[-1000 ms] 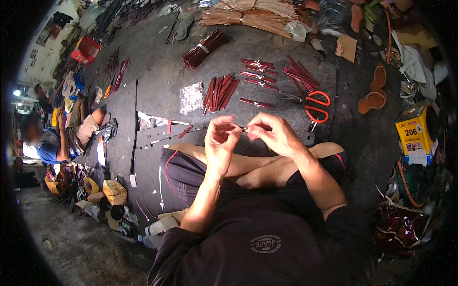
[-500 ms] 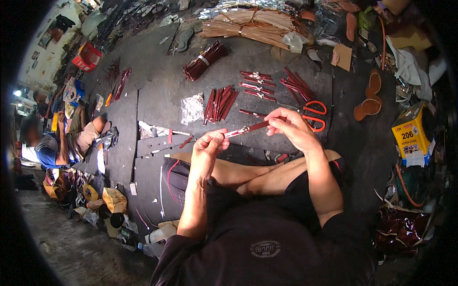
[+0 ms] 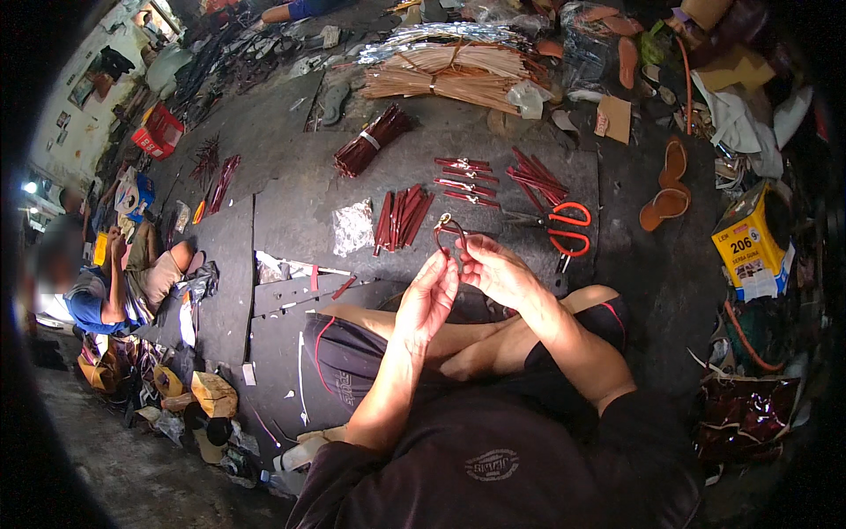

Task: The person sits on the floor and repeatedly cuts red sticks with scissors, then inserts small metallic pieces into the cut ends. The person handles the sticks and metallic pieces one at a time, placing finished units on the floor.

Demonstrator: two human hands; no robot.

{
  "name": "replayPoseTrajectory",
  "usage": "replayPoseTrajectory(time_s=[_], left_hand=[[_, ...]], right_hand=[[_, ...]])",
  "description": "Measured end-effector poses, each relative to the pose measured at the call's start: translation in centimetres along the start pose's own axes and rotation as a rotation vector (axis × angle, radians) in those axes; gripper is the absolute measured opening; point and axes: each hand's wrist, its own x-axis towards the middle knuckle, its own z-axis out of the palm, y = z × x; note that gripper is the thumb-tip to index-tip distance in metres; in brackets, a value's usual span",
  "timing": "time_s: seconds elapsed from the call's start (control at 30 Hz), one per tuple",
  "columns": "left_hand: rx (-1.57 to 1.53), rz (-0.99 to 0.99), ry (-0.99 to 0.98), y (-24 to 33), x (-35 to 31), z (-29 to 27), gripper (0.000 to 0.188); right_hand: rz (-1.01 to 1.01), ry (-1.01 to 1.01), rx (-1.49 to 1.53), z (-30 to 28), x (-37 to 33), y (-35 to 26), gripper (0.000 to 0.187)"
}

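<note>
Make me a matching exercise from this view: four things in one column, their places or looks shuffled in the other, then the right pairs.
Column one
1. Curved strip
2. Scissors
3. Dark red bundle
4. Yellow container

Column two
A. Pale band around it
B. Toward the picture's right rim
C. Between the left hand and the right hand
D. Orange-red handles

Right pairs: 1-C, 2-D, 3-A, 4-B

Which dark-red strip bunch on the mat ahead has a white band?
The thick bundle beyond the plastic bag: the band wraps its middle. The loose bunch beside the bag and the right-hand bunch show none.
</note>
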Motion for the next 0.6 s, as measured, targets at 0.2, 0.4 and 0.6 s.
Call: replayPoseTrajectory(time_s=[0.2,0.4,0.6], left_hand=[[0.153,0.06,0.087,1.2,0.1,0.4,0.017],[1.438,0.474,0.143,7.7,-0.1,-1.0,0.013],[1.33,0.465,0.267,9.2,1.8,-1.0,0.037]], right_hand=[[-0.003,-0.001,-0.053,0.7,-0.5,-1.1,0.015],[-0.082,0.075,-1.111,0.6,-1.4,-4.3,0.011],[-0.326,0.106,-1.042,0.6,1.8,-7.5,0.014]])
